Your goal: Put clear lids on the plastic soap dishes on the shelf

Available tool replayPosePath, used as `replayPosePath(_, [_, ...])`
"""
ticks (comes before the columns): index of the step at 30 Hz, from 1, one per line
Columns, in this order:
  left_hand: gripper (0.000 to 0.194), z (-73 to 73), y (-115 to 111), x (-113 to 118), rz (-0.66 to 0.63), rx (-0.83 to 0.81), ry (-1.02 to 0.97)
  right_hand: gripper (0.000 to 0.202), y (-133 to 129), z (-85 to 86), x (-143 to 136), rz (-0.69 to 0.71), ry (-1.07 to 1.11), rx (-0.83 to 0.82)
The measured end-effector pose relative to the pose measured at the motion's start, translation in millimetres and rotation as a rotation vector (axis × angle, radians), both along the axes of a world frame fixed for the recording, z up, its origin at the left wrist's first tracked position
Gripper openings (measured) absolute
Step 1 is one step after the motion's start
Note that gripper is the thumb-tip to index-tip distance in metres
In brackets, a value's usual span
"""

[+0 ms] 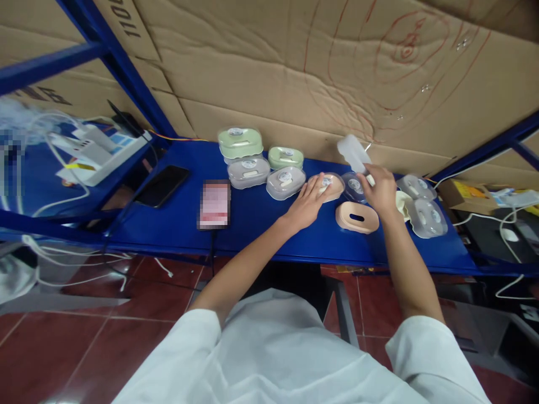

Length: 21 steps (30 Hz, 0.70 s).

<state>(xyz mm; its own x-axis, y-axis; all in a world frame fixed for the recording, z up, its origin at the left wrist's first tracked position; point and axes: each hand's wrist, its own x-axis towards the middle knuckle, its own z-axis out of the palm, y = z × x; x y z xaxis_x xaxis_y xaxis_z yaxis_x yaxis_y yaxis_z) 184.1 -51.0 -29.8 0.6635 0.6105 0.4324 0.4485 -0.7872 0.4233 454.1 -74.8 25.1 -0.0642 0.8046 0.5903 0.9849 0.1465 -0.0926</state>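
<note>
My left hand [309, 201] lies with its fingers spread on a clear-covered peach case [334, 187] that has a round label. Above the back of the table, my right hand [380, 188] grips a translucent white piece [352, 152], which is tilted up. Below it an oval peach piece with a dark slot [357, 217] sits on the blue table. Partly behind my right hand is a clear-covered dark case [353, 187]. A cream piece [403, 205] rests right of my right wrist.
Green cases [240, 143] and grey cases [248, 171] stand at the back left, more clear cases [428, 217] at the right. A lit phone [214, 205] and a dark phone [162, 186] lie left. Cardboard [261, 73] rises behind the blue table [252, 230].
</note>
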Motion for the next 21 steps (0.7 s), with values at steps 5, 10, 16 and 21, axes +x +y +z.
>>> replayPosePath(5, [0.069, 25.1, -33, -31, 0.086, 0.060, -0.263, 0.037, -110, -16.2, -48, 0.047, -0.034, 0.035])
replayPosePath(10, [0.024, 7.1, -83, -86, -0.029, 0.144, -0.004, 0.052, -156, -52.9, -99, 0.309, -0.069, -0.130])
replayPosePath(16, [0.024, -20.8, -101, -130, 0.125, 0.082, 0.013, 0.054, -157, -69.8, -46, 0.018, 0.016, -0.157])
replayPosePath(21, [0.024, -28.7, -94, -143, 0.215, 0.082, -0.061, 0.037, -124, -70.2, 0, 0.001, 0.087, -0.267])
